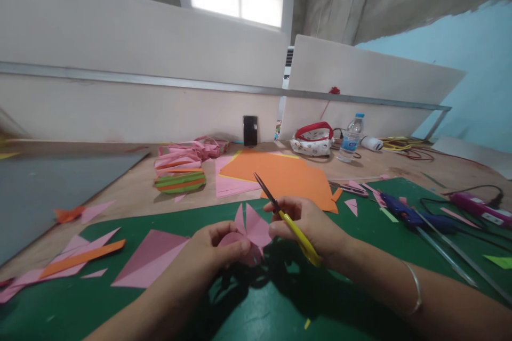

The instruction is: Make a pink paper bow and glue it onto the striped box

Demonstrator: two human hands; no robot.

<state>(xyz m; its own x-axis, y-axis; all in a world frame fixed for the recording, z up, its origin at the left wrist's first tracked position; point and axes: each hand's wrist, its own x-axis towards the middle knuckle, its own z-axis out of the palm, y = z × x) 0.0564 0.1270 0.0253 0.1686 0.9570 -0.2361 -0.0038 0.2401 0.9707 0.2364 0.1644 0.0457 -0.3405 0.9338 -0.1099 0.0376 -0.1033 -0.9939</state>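
A pink paper piece (256,226) with several petal-like points is held above the green mat (160,309). My left hand (222,248) pinches its left side between thumb and fingers. On its right side, the thumb of my right hand (302,224) touches or nearly touches the paper. That same hand holds yellow-handled scissors (298,232), their dark blades pointing up and away to the left. The blades look closed and stand clear of the paper.
Orange sheets (280,170) and a folded pink bundle (180,154) lie beyond the mat. Left are pink and orange scraps (84,258). Right are a blue glue gun (404,210) and cables. A phone (250,130), pouch (314,144) and bottle (351,138) stand behind.
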